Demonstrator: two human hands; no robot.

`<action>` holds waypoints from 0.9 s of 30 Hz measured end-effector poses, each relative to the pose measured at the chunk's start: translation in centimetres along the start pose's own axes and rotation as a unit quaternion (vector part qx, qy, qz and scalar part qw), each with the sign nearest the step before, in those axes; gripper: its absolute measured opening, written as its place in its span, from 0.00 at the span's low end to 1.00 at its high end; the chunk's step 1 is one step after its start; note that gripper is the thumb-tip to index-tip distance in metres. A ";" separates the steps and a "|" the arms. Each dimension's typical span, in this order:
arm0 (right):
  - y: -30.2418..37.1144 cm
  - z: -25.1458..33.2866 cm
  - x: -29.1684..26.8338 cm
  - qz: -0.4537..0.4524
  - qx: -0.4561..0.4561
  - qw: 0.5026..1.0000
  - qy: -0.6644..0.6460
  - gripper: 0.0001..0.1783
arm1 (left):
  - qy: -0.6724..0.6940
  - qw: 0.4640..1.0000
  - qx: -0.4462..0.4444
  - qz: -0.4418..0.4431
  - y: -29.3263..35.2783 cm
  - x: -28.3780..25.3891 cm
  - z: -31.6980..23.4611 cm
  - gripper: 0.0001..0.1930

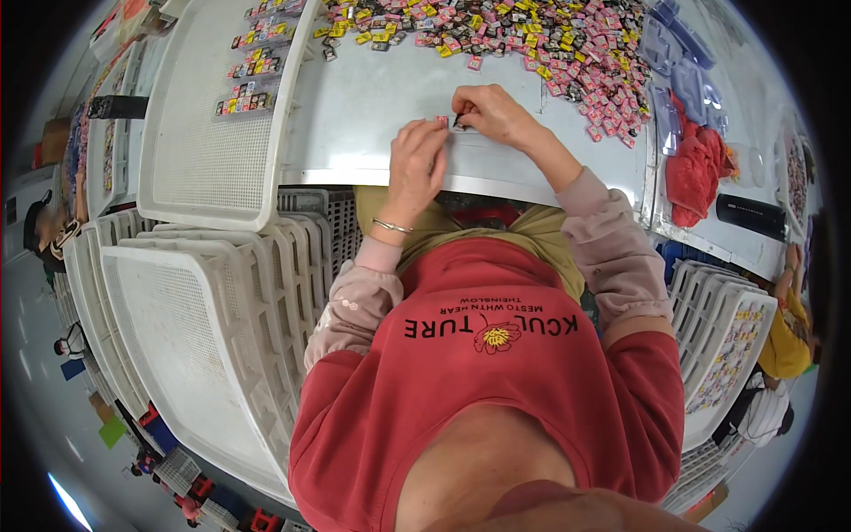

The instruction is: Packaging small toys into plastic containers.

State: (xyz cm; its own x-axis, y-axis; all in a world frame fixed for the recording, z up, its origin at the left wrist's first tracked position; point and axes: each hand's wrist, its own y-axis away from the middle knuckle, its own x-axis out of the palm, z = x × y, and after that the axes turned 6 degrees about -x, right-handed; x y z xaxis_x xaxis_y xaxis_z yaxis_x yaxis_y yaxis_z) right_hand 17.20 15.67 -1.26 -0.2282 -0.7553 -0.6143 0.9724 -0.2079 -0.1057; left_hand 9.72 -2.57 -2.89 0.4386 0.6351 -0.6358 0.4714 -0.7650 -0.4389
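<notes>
Both hands meet near the front edge of a pale metal worktable (pixel 346 133). My left hand (pixel 417 164) is closed, with a small pink piece (pixel 441 120) at its fingertips. Just beside it, my right hand (pixel 496 113) pinches a small dark piece (pixel 458 122) between thumb and forefinger. Whether a clear holder lies under the fingertips is too small to tell. Beyond the hands spreads a loose heap of small pink, yellow and black block-like pieces (pixel 567 53).
At the left, a white mesh tray (pixel 208 168) holds several rows of filled clear strips (pixel 244 100). Clear plastic holders (pixel 683 71) and a red cloth or bag (pixel 696 173) lie at the right. Stacked white trays (pixel 177 310) stand lower left, more trays (pixel 727 346) lower right. People work nearby.
</notes>
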 end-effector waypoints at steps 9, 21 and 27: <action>1.1 -0.2 3.1 -0.132 -0.094 0.983 0.090 0.05 | -0.046 0.999 0.002 -0.002 0.9 1.2 0.0 0.16; 1.6 0.4 3.5 -0.144 -0.081 0.981 0.099 0.07 | -0.057 0.998 -0.001 0.001 0.7 1.1 -0.3 0.16; 2.6 0.7 4.2 -0.190 -0.079 0.976 0.077 0.09 | -0.038 0.999 0.000 -0.007 0.7 1.2 -0.3 0.16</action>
State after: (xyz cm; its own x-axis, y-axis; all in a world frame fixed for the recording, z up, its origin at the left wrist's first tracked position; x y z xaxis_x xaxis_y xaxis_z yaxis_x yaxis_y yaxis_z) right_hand 18.69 11.50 -3.54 -0.5755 -0.5378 -0.6161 0.8171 -0.3473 -0.4601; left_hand 10.81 -2.26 -3.74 0.3732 0.6362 -0.6753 0.4772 -0.7558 -0.4483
